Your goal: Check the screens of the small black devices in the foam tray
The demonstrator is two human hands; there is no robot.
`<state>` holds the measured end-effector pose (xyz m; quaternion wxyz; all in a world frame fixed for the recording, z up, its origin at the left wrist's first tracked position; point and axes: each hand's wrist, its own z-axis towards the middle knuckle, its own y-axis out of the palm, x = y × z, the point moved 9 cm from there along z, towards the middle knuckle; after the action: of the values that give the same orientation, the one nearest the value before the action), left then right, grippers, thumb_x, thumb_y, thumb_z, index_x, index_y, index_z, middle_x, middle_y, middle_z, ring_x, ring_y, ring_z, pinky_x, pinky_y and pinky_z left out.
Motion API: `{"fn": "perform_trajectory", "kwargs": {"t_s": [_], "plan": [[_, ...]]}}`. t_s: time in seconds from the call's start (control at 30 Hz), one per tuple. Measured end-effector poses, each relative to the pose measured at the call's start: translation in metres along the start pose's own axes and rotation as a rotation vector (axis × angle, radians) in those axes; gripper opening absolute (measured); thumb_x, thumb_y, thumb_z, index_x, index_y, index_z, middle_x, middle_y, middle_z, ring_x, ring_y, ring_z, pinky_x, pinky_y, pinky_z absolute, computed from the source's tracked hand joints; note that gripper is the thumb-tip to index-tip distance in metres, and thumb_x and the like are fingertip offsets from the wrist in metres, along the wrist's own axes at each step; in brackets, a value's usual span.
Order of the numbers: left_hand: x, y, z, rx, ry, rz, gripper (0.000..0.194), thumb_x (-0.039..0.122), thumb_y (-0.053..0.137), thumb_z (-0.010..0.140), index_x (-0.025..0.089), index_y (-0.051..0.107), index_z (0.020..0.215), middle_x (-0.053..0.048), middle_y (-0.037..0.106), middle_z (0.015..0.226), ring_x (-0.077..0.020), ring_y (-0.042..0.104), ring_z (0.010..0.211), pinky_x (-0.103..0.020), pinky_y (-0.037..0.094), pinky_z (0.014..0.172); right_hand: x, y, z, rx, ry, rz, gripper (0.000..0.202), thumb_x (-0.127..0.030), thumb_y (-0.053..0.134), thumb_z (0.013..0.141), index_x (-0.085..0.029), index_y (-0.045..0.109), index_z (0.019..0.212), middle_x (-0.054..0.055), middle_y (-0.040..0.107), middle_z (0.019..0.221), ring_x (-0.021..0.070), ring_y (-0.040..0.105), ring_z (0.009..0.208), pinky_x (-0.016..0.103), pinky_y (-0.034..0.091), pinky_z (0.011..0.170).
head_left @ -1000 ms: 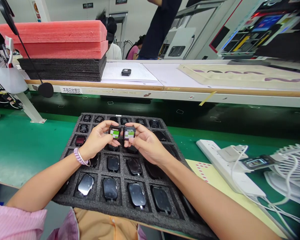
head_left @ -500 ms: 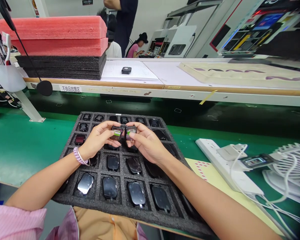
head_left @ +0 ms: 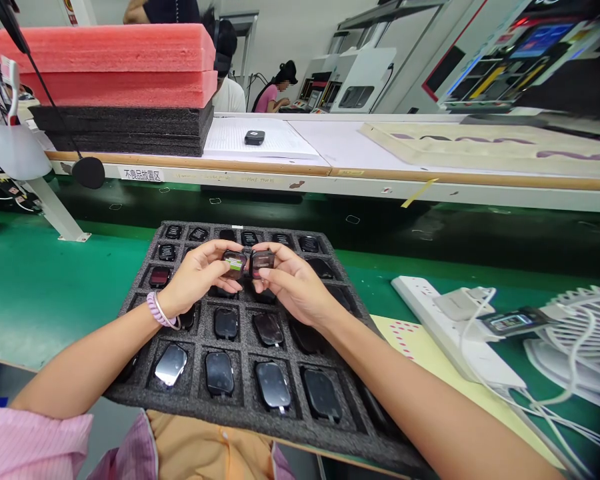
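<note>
Head view shows the left hand [head_left: 195, 280] pinching a small dark watch body [head_left: 234, 263] between thumb and fingertips, its face lit with a green patch, while the right hand [head_left: 293, 287] grips a second watch body [head_left: 262, 261] the same way. The two pieces are held side by side, just about touching, above the upper middle of a dark foam tray [head_left: 250, 417]. A pink band sits on the left wrist. The tray's compartments hold more dark watch bodies, one per pocket, in rows. It rests on a green bench mat [head_left: 40, 287], with a yellow sheet [head_left: 430, 360] under its right edge. Further right lie a white power strip [head_left: 445, 327] with cables and a white fan guard [head_left: 587, 333]. Beyond, on a white shelf, stand stacked pink and black foam sheets [head_left: 115, 87].
</note>
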<state>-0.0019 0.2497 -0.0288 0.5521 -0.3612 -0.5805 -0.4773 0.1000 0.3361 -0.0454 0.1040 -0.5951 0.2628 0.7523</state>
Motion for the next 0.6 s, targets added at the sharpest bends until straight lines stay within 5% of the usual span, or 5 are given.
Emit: {"fn": "perform_trajectory", "kwargs": {"t_s": [0.6], "plan": [[0.0017, -0.0026, -0.0001, 0.024, 0.017, 0.014, 0.039, 0.022, 0.062, 0.075, 0.015, 0.058, 0.113, -0.004, 0.065, 0.099, -0.0142, 0.071, 0.063, -0.022, 0.062, 0.061, -0.0027, 0.0035, -0.0008, -0.03, -0.004, -0.009, 0.043, -0.028, 0.075, 0.076, -0.021, 0.058, 0.115, -0.001, 0.063, 0.086, 0.0148, 0.059, 0.064, 0.03, 0.048, 0.064]]}}
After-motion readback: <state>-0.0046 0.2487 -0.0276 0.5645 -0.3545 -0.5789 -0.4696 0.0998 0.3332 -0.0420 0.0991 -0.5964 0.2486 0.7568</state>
